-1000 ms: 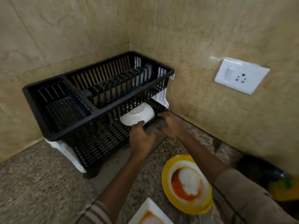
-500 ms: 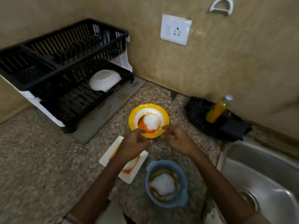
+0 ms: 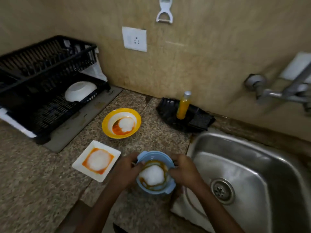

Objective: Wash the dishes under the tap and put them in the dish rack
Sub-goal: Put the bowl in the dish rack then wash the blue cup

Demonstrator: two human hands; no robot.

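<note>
A blue bowl [image 3: 155, 188] with white foam and brown sauce sits on the counter just left of the sink. My left hand [image 3: 125, 172] grips its left rim and my right hand [image 3: 184, 169] grips its right rim. Behind it stands a dirty yellow bowl [image 3: 107, 121], and to the left a dirty square white plate [image 3: 79, 163]. A clean white bowl [image 3: 79, 90] lies upside down on the lower tier of the black dish rack [image 3: 45, 52] at the far left. The steel sink [image 3: 252, 158] is at the right, with the tap [image 3: 282, 93] on the wall above it.
A black tray [image 3: 200, 121] with an orange bottle [image 3: 183, 106] stands by the wall between the dishes and the sink. The rack rests on a grey mat [image 3: 74, 128]. A socket [image 3: 134, 39] and a white peeler [image 3: 164, 13] hang on the wall.
My hands left the white bowl in the rack, passed the yellow bowl and now hold the blue bowl. The view swung right, bringing the sink and tap into sight.
</note>
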